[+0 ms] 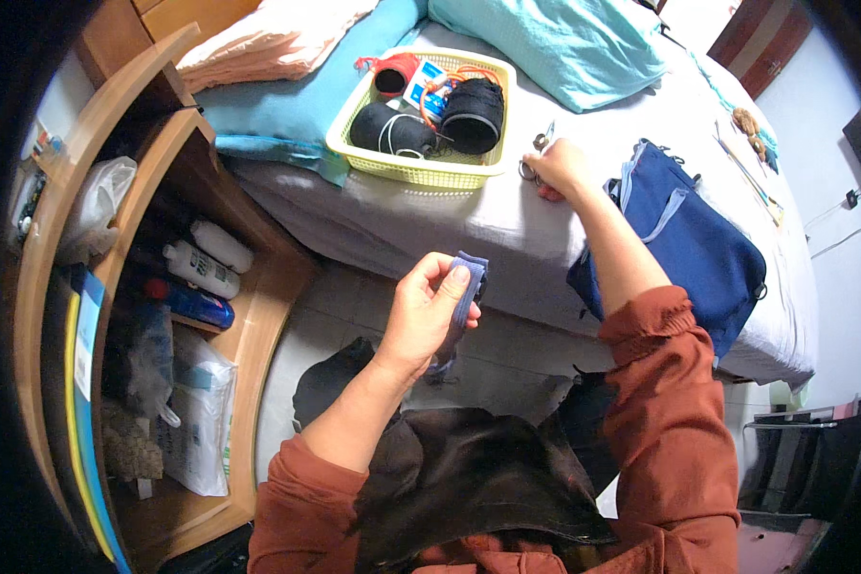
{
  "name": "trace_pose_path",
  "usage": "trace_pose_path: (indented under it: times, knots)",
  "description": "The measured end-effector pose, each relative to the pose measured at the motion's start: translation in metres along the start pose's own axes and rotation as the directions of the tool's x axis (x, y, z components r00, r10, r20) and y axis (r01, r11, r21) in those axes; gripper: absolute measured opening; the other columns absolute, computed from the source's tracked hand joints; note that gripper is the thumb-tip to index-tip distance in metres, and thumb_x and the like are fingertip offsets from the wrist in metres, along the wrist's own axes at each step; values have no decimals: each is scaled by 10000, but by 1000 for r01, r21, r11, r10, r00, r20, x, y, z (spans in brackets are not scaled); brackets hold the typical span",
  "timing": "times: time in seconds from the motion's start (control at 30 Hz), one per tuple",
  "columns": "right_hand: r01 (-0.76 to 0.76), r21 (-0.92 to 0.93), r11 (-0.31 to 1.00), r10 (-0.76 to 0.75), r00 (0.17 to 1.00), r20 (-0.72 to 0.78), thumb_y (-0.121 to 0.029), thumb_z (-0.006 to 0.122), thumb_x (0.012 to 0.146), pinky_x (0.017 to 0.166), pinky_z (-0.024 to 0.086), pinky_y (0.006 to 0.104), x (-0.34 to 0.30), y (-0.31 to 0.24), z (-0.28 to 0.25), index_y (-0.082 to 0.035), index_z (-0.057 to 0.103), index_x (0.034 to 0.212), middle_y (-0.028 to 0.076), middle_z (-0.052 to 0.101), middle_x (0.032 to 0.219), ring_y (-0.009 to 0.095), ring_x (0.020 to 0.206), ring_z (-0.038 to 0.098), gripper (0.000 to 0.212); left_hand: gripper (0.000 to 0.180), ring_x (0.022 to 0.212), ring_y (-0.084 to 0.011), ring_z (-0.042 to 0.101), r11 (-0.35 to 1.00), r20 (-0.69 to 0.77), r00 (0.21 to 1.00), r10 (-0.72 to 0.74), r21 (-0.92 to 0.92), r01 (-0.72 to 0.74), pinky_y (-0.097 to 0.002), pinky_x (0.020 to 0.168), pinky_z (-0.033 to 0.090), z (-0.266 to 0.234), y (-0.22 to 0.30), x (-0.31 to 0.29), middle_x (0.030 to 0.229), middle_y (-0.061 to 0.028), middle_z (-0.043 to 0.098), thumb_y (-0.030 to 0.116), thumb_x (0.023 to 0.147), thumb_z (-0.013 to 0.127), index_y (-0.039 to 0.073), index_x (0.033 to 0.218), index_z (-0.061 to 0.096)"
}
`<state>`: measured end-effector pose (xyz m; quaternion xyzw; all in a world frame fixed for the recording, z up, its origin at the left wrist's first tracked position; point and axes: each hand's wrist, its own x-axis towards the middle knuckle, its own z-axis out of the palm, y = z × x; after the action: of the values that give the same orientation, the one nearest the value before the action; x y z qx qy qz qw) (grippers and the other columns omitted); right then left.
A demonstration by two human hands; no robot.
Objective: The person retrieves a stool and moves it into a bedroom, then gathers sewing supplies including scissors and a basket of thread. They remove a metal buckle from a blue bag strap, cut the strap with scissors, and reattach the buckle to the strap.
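My left hand (419, 314) is held over my lap, its thumb and fingers pinching a folded blue-grey fabric strap (463, 284). The strap's lower end hangs down behind the fingers. Stretched forward to the bed, my right hand (566, 170) is closed at a small pair of scissors (528, 171); the blades point away from me and part of the handle is hidden under the fingers. Right of that hand lies a dark blue fabric bag (694, 253) with a lighter blue strap across it. Left of the scissors stands a pale yellow plastic basket (421, 173) with thread spools inside.
The basket holds black spools (473, 117), a red spool (395, 73) and an orange cord. Teal bedding (555, 48) and a peach cloth (273, 38) lie at the back of the bed (354, 215). A wooden shelf (273, 316) with bottles and packages curves along my left.
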<state>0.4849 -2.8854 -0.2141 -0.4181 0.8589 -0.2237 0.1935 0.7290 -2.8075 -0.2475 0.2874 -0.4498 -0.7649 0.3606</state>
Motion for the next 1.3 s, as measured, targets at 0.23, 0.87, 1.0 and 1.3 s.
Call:
trace_pose_path:
  times: [0.23,0.87,1.0,1.3]
  knots:
    - [114,-434,894,-82,992,92,-130,575,661,571,503,342,2,26,-14,62,619,692,146,612,589,232,551,623,200,200,582,-78,548,991,56,994,91,90,-96,-221,542,484,8,-2,0,725,-22,555,214,856,545,21,902,520]
    - [-76,882,466,-338,906,257,-181,648,769,484,401,199,-158,99,-17,-43,512,978,16,520,665,89,541,478,286,291,763,-232,561,869,272,958,-87,-450,207,-338,641,439,-5,-9,-4,1070,-188,531,232,866,381,4,991,512]
    - [-25,890,456,-428,870,244,-172,700,711,629,438,212,-159,106,9,-46,487,1000,6,527,772,92,681,523,381,262,720,-238,555,814,304,944,-131,-510,277,-336,628,442,9,-14,0,1079,-205,525,250,827,402,18,883,512]
    - [-150,959,239,-488,835,252,-121,699,698,762,432,267,-177,99,23,-53,483,975,30,532,940,118,872,514,358,272,538,-167,505,810,448,881,-151,-455,371,-290,498,439,31,-25,13,1119,-210,482,256,811,414,-5,830,490]
